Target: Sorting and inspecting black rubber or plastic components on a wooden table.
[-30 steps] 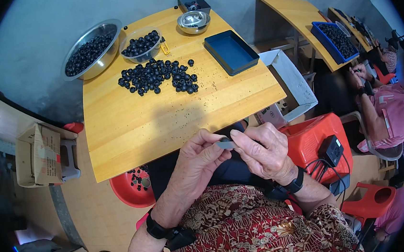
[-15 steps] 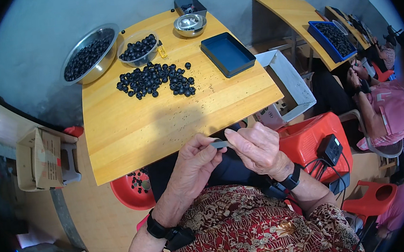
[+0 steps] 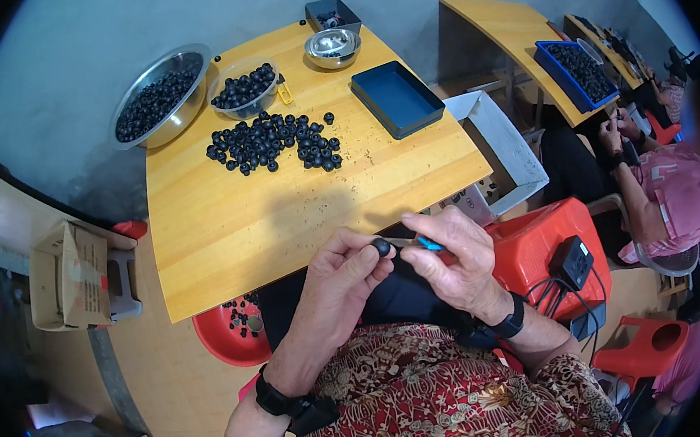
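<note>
A wooden table fills the upper middle of the frame, and it sits a little lower and more to the left than it did a second ago, since the head has tipped. On it, at the upper left, stands a large steel bowl of dark beads, with a smaller clear bowl of the same beads just beside it. A loose pile of beads lies spread below the two bowls, unchanged. To the right of the pile rests a blue tray, and near the far edge a small steel dish. A red basket stands at the right of the lap, and a red tub shows under the table edge.

Low in the centre, the two hands meet above the lap. The left hand pinches a single black bead between thumb and forefinger, the other fingers curled in. One second ago a pale grey piece showed between the hands; now the bead shows there instead. The right hand is closed around a thin blue-handled tool, its tip touching the bead. Both hands have stayed close together just below the near table edge.
</note>
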Motion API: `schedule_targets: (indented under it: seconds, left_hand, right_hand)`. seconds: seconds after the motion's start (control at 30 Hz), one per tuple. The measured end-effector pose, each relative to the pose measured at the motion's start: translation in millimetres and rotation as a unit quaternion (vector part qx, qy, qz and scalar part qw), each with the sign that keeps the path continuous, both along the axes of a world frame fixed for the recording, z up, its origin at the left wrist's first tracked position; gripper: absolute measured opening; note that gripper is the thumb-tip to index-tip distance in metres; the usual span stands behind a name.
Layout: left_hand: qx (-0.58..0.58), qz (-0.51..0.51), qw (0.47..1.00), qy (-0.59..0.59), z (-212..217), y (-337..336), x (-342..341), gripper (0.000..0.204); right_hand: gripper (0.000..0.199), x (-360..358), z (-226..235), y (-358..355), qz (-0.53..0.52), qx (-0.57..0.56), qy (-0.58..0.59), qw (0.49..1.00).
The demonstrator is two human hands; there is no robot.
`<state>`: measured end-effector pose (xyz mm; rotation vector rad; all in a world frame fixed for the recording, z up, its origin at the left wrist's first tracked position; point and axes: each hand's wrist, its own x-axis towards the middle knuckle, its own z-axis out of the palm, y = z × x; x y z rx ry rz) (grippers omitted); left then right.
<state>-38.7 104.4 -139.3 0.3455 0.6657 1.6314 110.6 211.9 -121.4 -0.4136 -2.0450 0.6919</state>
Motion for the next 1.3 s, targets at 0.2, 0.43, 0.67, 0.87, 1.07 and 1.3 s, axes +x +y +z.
schedule_targets:
  seconds: [0.2, 0.43, 0.67, 0.87, 1.07, 1.3]
  left_hand:
    - [0.006, -0.008, 1.0, -0.01, -8, 3, 2, 0.01]
    - [0.001, -0.008, 1.0, 0.003, -7, 4, 3, 0.008]
    - [-0.001, -0.004, 1.0, -0.017, -6, 4, 4, 0.008]
    - [-0.016, 0.007, 1.0, -0.01, -11, 4, 1, 0.01]
    - [-0.016, 0.01, 1.0, 0.015, -9, 3, 5, 0.009]
    - [-0.028, -0.006, 1.0, -0.007, -7, 4, 1, 0.01]
  right_hand:
    - [0.039, -6, -7, -1, 0.041, 0.056, 0.011, 0.998]
    - [0.036, -4, -3, -4, 0.038, 0.102, -0.016, 0.994]
    - [0.031, -5, -5, -3, 0.05, 0.085, -0.007, 0.995]
    - [0.026, -7, -6, -5, 0.043, -0.043, 0.002, 0.998]
    - [0.023, -7, -12, -3, 0.049, -0.109, 0.012, 0.993]
    - [0.023, -3, -11, 1, 0.079, -0.141, -0.018, 0.987]
